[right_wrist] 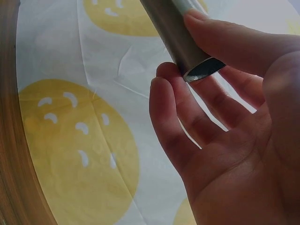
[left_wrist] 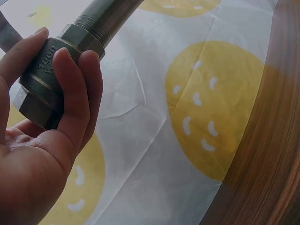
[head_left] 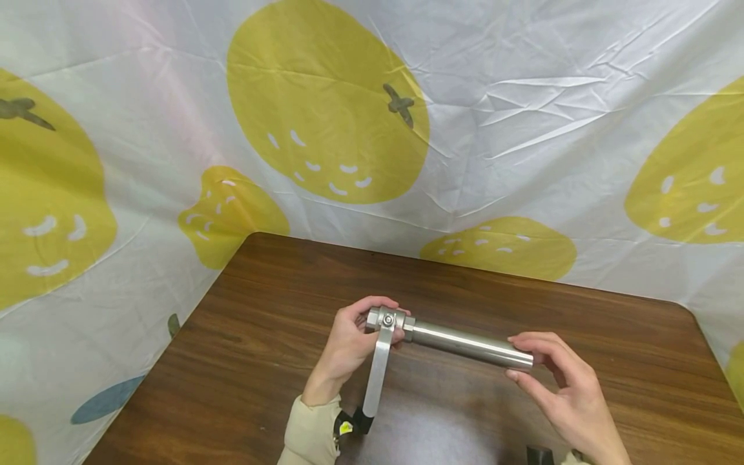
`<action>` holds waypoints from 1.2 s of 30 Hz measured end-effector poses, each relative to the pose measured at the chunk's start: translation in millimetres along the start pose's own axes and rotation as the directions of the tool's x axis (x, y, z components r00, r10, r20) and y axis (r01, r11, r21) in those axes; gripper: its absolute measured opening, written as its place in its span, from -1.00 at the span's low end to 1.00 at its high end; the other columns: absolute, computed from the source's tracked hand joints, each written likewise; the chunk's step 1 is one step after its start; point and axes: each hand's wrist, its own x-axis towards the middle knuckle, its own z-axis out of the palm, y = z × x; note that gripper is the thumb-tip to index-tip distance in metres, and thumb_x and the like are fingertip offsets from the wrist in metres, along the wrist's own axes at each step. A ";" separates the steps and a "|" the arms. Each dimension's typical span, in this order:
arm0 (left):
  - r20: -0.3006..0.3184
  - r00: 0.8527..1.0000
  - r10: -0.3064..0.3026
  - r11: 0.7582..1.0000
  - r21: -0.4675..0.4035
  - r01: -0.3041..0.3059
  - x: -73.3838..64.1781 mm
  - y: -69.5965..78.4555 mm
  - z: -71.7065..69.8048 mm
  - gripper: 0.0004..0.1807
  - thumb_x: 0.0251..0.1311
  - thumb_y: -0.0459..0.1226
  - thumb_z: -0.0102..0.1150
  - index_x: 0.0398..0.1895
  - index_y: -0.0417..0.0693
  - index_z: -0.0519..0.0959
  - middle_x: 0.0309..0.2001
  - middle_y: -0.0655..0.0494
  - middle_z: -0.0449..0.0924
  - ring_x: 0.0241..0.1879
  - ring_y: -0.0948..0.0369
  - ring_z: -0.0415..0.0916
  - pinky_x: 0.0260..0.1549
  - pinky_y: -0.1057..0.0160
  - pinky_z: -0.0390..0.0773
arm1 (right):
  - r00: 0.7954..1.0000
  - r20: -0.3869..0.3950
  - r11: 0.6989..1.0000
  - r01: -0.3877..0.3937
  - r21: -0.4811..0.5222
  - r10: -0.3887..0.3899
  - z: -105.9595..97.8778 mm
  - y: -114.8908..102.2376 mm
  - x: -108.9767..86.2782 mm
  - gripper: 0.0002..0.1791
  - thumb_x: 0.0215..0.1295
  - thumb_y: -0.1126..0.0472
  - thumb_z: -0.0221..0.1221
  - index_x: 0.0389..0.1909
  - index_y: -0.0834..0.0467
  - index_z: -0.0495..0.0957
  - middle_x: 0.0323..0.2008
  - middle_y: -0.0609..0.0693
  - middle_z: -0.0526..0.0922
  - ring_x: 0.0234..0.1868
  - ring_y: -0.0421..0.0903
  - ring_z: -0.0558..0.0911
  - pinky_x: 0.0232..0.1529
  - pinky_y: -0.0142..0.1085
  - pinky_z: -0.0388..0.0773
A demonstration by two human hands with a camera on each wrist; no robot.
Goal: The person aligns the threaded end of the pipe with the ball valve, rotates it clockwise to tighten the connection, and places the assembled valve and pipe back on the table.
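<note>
My left hand grips the body of a steel ball valve, fingers curled round it; raised lettering with "1000" shows on its side. From the valve's stem a flat lever handle points down toward my left wrist. A smooth steel pipe joins the valve's right end, and threads show at that joint in the left wrist view. At the pipe's far end, my right hand pinches it between thumb and fingers. The pipe's open, hollow end faces my right palm. Valve and pipe are held above the table, tilted slightly down to the right.
A dark brown wooden table with rounded corners lies beneath my hands. Behind it and at the left hangs a white cloth printed with large yellow fruits. Black wrist gear shows near my right sleeve.
</note>
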 end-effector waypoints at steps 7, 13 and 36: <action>-0.004 1.000 -0.009 1.000 0.000 0.009 -0.4 1.3 0.3 -0.46 -0.06 -0.37 0.46 0.00 -0.42 0.47 -0.14 0.08 0.70 -0.16 0.22 0.64 -0.28 0.18 0.74 | 1.000 0.000 0.999 -0.017 -0.049 0.017 -2.3 8.3 -5.2 -0.51 -0.19 0.70 0.32 -0.12 0.54 0.50 -0.11 0.15 0.62 -0.10 -0.21 0.53 -0.11 -0.57 0.50; -0.002 1.000 -0.009 1.000 0.008 0.009 -0.3 1.9 0.1 -0.48 -0.05 -0.39 0.44 0.00 -0.41 0.47 -0.14 0.09 0.70 -0.17 0.22 0.64 -0.25 0.12 0.74 | 0.999 0.000 0.998 -0.037 -0.048 0.037 -4.0 13.6 -9.4 -0.50 -0.18 0.71 0.31 -0.09 0.52 0.50 -0.11 0.13 0.62 -0.19 -0.22 0.48 -0.13 -0.57 0.50; 0.001 1.000 0.000 1.000 -0.001 0.000 -1.2 2.9 0.8 -0.45 -0.06 -0.38 0.46 0.00 -0.41 0.47 -0.13 0.07 0.69 -0.17 0.22 0.64 -0.27 0.21 0.73 | 0.994 0.001 0.983 -0.106 -0.152 0.107 -4.2 12.0 -10.9 -0.47 -0.16 0.74 0.28 -0.05 0.43 0.53 -0.23 -0.01 0.58 -0.28 -0.26 0.45 -0.27 -0.58 0.49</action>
